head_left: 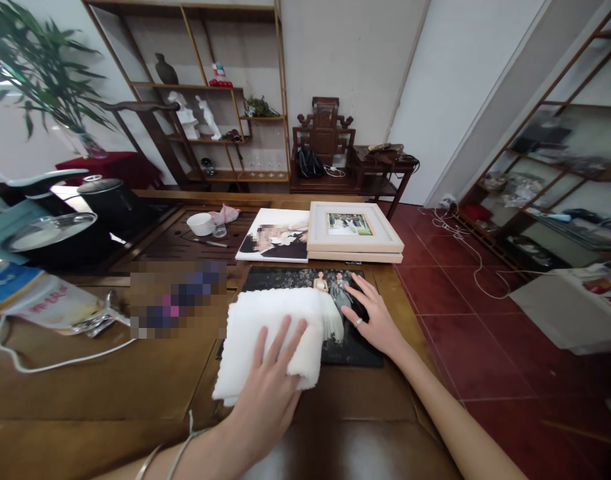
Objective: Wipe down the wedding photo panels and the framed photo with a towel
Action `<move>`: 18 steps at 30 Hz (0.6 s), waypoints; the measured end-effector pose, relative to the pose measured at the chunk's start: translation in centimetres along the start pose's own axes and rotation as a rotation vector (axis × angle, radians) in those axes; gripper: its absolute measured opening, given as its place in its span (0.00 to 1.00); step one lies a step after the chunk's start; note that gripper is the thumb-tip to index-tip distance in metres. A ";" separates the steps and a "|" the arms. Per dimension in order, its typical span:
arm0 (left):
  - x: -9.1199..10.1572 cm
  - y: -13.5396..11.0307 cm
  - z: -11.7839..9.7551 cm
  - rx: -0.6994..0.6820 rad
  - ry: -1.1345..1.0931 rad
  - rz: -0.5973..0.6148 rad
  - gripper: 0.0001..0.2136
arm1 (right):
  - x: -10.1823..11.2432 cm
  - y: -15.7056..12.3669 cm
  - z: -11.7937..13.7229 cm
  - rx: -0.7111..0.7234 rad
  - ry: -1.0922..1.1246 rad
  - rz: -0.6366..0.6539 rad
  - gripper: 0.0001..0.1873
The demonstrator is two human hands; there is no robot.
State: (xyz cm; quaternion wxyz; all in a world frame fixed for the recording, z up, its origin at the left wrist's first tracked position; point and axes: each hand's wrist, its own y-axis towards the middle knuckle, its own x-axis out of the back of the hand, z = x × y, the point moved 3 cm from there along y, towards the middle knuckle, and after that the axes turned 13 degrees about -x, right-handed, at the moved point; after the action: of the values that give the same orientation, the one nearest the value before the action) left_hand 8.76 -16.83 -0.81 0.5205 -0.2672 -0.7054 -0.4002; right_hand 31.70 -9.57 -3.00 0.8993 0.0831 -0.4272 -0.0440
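Note:
A folded white cloth [271,333] lies over the left part of a dark wedding photo panel [352,350]. My left hand [272,380] is on the cloth, fingers spread across its top, with its near right edge bunched by the thumb, which is partly hidden. On the panel's right side rests my right hand [372,313], open, fingers apart and touching the picture near the printed couple. Beyond the panel are a white-edged photo print [278,250] and a pale wooden picture frame [355,230] stacked on another.
Left on the wooden table [160,393] are a blue-and-white packet [45,300], a white cable [70,363], a black lidded pot [105,200] and a white cup [200,224]. The table's right edge drops to a red tiled floor [450,333]. Shelves and a chair stand behind.

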 end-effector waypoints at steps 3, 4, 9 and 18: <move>0.0 0.0 -0.2 0.005 -0.001 0.011 0.09 | -0.2 -0.2 0.1 -0.011 -0.059 -0.002 0.26; 0.2 0.0 -0.1 0.012 0.000 0.016 0.09 | -0.3 -0.2 0.1 -0.011 -0.071 0.003 0.26; 1.2 1.0 1.7 0.056 0.023 0.076 0.12 | -0.4 -0.1 -0.3 0.007 -0.078 0.004 0.27; 1.1 2.4 6.4 0.229 0.191 0.108 0.13 | 0.2 0.1 0.1 0.052 0.084 -0.067 0.21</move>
State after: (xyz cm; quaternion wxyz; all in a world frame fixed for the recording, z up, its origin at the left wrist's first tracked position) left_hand 6.97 -10.23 -0.01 0.6331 -0.2043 -0.6782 -0.3123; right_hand 31.71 -9.57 -2.75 0.9118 0.1226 -0.3872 -0.0595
